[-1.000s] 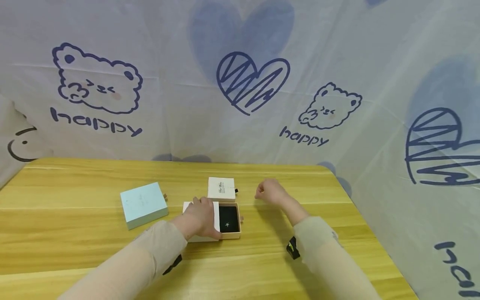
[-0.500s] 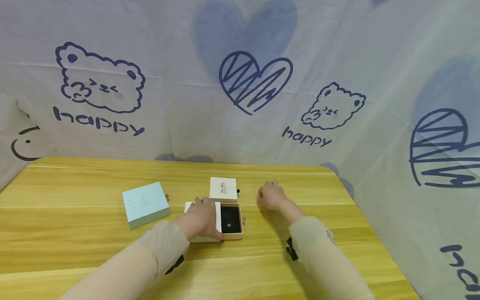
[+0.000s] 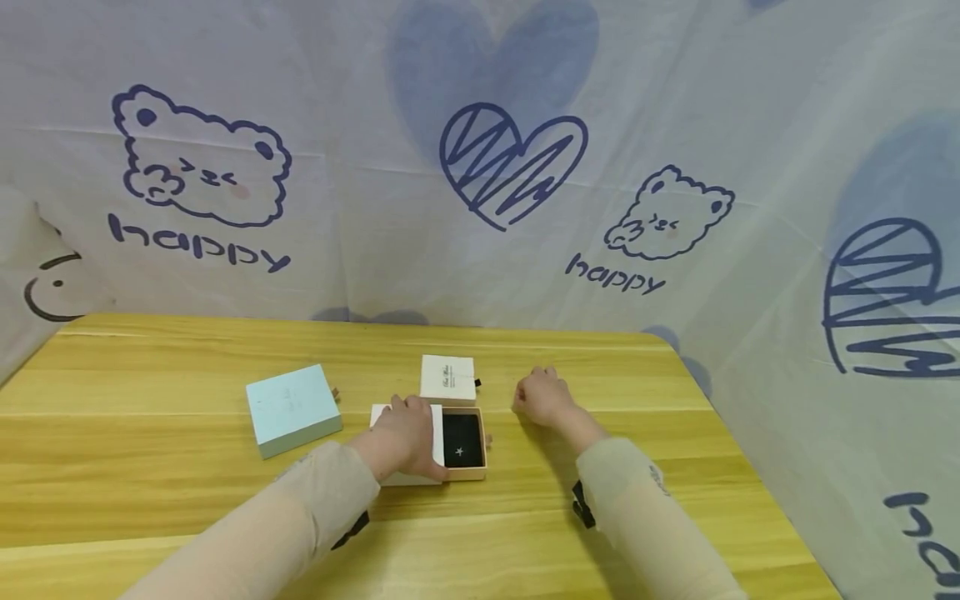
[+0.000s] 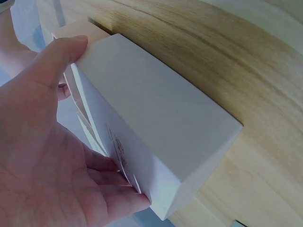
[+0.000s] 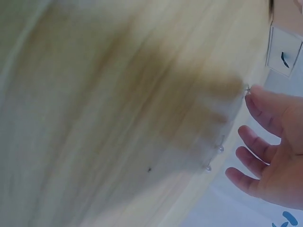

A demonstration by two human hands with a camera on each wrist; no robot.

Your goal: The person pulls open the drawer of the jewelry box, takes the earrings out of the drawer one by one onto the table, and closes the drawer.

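Observation:
My left hand (image 3: pixel 405 437) grips the white sleeve (image 4: pixel 151 104) of a drawer-style jewelry box, thumb on its near side and fingers across its lettered top. From the sleeve's right end the drawer (image 3: pixel 467 475) sticks out, lined with a black pad (image 3: pixel 461 429). A small silver star earring (image 3: pixel 460 452) sits on that pad. To the right of the box, my right hand (image 3: pixel 543 396) is low at the tabletop. In the right wrist view, its thumb and index finger pinch a tiny shiny earring (image 5: pixel 247 89); the other fingers are loosely bent.
Two small pearl-like pieces (image 5: pixel 221 148) and a dark speck (image 5: pixel 149 170) lie on the wooden table (image 3: pixel 187 508). A smaller white box (image 3: pixel 447 377) stands just behind the opened one. To the left is a light blue box (image 3: pixel 292 408). A printed cloth (image 3: pixel 360 208) hangs behind.
My right hand has come down slightly toward me and stays near the tabletop. The left hand keeps its hold on the box. The head view has shifted a little.

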